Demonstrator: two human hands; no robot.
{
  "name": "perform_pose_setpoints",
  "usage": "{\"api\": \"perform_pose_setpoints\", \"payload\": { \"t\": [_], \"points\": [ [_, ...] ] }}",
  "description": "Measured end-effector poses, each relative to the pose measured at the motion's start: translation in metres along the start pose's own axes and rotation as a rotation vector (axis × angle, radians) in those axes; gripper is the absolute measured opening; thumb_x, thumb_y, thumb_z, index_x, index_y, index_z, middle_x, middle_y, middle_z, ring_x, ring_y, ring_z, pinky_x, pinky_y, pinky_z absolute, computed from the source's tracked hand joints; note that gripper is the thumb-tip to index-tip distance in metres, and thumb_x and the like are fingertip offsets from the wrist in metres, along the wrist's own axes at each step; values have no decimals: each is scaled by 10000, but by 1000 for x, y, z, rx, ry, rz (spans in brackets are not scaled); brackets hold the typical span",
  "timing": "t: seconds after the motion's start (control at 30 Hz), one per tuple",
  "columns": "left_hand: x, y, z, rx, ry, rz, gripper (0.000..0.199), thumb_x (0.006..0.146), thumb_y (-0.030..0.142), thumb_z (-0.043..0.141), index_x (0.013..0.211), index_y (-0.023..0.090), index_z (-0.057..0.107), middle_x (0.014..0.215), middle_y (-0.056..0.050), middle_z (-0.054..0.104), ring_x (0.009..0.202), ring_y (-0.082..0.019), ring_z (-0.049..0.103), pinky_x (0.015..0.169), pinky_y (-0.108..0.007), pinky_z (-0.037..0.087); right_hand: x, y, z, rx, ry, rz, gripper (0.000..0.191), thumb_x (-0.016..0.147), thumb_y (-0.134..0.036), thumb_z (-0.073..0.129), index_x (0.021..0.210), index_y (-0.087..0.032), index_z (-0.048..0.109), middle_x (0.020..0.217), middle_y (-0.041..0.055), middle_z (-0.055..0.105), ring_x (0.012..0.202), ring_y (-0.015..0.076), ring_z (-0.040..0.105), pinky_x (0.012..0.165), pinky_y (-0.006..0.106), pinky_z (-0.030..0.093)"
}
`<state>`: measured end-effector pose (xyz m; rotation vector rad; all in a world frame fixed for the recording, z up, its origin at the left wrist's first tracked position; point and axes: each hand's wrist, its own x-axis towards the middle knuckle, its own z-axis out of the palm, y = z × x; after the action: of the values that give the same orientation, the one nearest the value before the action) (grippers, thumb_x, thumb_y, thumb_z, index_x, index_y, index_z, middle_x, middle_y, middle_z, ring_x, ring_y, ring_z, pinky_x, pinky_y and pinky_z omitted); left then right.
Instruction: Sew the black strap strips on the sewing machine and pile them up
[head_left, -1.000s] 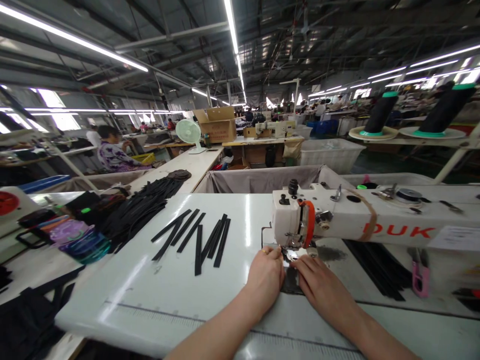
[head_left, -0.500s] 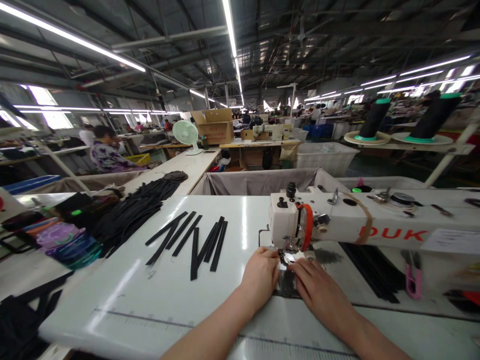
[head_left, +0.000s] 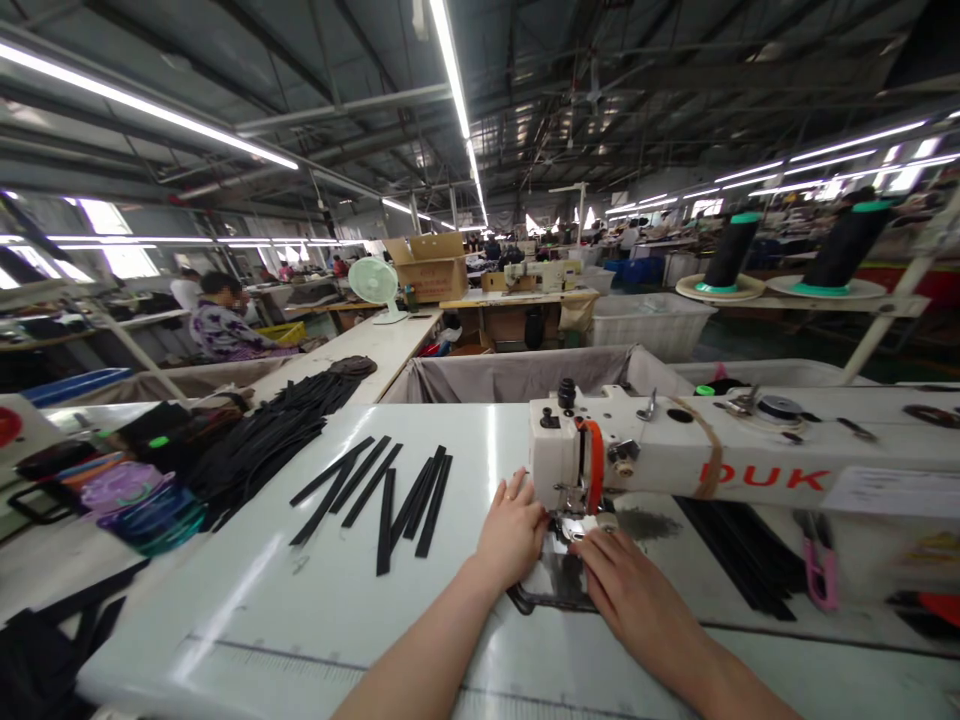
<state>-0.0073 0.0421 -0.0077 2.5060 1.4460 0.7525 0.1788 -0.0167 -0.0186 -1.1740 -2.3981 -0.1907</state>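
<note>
Two hands are spread flat, left hand (head_left: 512, 535) and right hand (head_left: 634, 590), on seemingly limp, slick black material (head_left: 553, 580) at a sewing machine (head_left: 592, 460).

Left hand (head_left: 514, 532) and right hand (head_left: 634, 590) low, close together.
Left forearm (head_left: 420, 665) and right forearm (head_left: 724, 680) angle inward; the left hand stands more upright, the right lies flatter, though any grip is hard to tell.
</note>
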Motion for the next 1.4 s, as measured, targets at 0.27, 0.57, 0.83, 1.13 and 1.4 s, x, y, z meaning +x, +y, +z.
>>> {"api": "perform_pose_setpoints", "payload": {
  "t": [0.27, 0.57, 0.83, 1.13, 1.4],
  "points": [
    [-4, -16, -36, -42, -80, 84, 124, 765, 127, 714, 815, 241, 715, 1059, -11, 676, 1255, -269, 430, 1109, -493, 276, -1, 0, -6, 162, -47, 50, 268, 868, -40, 433, 1015, -209, 580, 988, 65, 612, 923, 239, 574, 845, 435, 477],
    [-31, 29, -71, -1074, -571, -145, 298, 794, 401, 696, 862, 163, 531, 663, 11, 646, 507, -75, 499, 508, -187, 374, 5, -14, -42, 863, -212, 116, 262, 955, -326, 447, 800, -200, 617, 780, 11, 642, 744, 151, 594, 691, 258, 448],
    [-31, 37, -68, -1387, -800, -216, 522, 661, 550, 778, 864, 178, 474, 577, 48, 593, 354, -40, 410, 365, -156, 333, 1, -13, -47, 1001, -192, 148, 298, 958, -395, 437, 856, -184, 621, 770, 27, 633, 744, 167, 591, 703, 275, 433],
    [-31, 37, -68, -1419, -815, -215, 500, 669, 519, 782, 865, 182, 469, 578, 42, 614, 356, -44, 439, 368, -145, 312, 3, -14, -52, 1008, -181, 109, 278, 956, -371, 412, 815, -195, 574, 765, 28, 613, 780, 181, 596, 733, 295, 462],
    [-24, 19, -37, -1279, -229, -669, 407, 661, 403, 774, 773, 176, 455, 573, 21, 642, 469, -99, 598, 508, -195, 474, -1, -10, -23, 405, -20, 5, 324, 851, -141, 544, 1171, -194, 542, 999, 69, 617, 835, 166, 602, 722, 273, 505]
  ]
}}
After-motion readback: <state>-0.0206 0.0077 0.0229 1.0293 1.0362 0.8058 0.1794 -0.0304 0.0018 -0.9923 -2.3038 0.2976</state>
